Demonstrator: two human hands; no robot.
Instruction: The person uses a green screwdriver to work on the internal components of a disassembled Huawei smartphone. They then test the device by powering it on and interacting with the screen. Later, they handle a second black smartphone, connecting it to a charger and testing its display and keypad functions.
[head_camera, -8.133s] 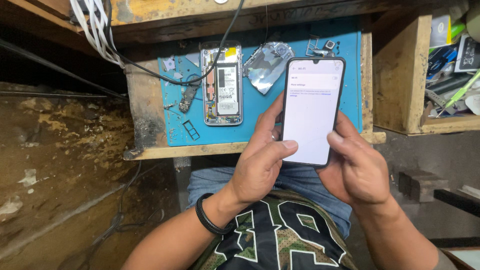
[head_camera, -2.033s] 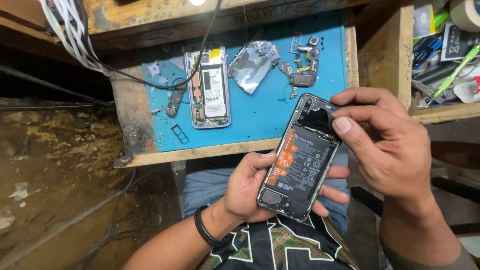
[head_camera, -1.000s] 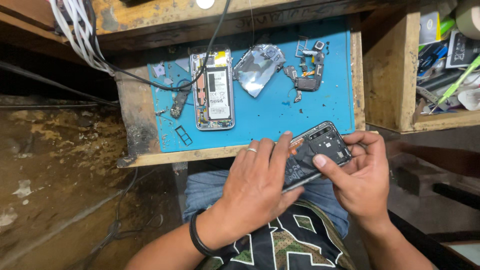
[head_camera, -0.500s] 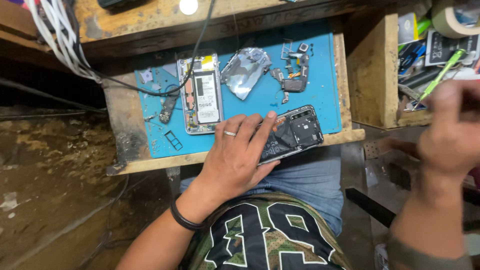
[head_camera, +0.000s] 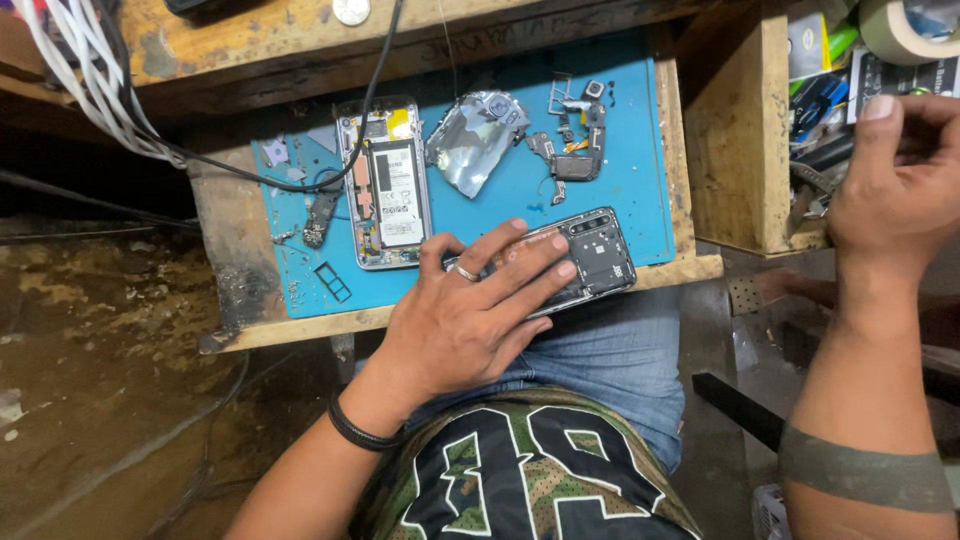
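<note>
My left hand (head_camera: 470, 315) lies flat, fingers spread, pressing the opened phone (head_camera: 590, 262) against the blue mat (head_camera: 640, 180) at its front edge, near the right corner. The phone pokes out right of my fingertips. My right hand (head_camera: 900, 180) hovers loosely curled, holding nothing, over the side shelf (head_camera: 740, 150).

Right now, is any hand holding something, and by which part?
The left hand presses its fingers flat on the opened phone's back, pinning it to the blue mat. The right hand grips nothing visible.
</note>
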